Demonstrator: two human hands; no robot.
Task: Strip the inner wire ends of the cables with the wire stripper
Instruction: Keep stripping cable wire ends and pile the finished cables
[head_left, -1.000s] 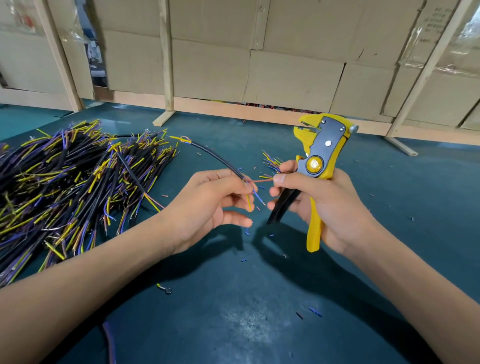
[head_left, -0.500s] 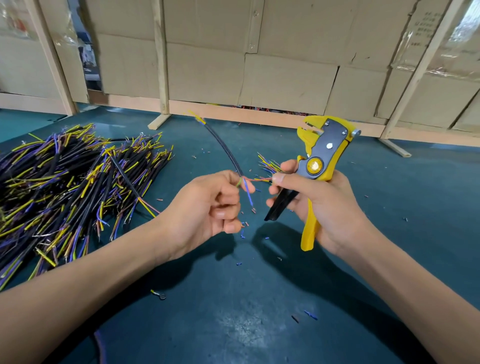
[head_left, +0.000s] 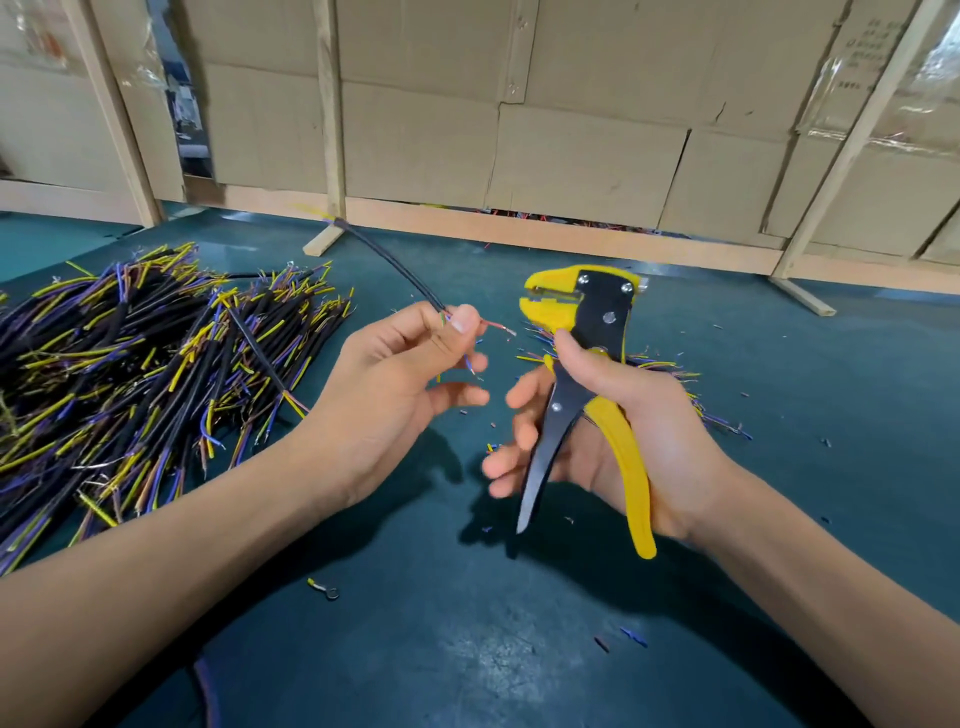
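from my seat i see the left hand (head_left: 395, 384) pinching a black cable (head_left: 395, 262) between thumb and forefinger, right where the jacket ends. the cable runs up and away toward the back of the green table (head_left: 857, 374), and its far end is blurred, so i cannot make out the tips there beyond a hint of yellow. past the thumb a reddish inner wire (head_left: 496, 326) sticks out to the right with a pale tip; whether that is bare copper i cannot tell. a blue wire (head_left: 469, 364) droops below the fingers, and the rest of the inner wires are hidden behind the hand.

the right hand (head_left: 623, 431) grasps the wire stripper (head_left: 587, 364), thumb laid across the pivot, palm round the yellow handle; the black handle stands apart from it, with the fingers loosely behind, motion-blurred. the tool's head points up and left, near the reddish wire but not touching it.

a pile of cables (head_left: 135, 374) lies at left, cut off by the frame edge. a second bundle (head_left: 670, 369) sits behind the right hand, mostly hidden. bits of insulation (head_left: 634, 635) dot the mat, and a small ring terminal (head_left: 324, 588) lies near the left forearm. cardboard panels (head_left: 571, 130) close off the back.
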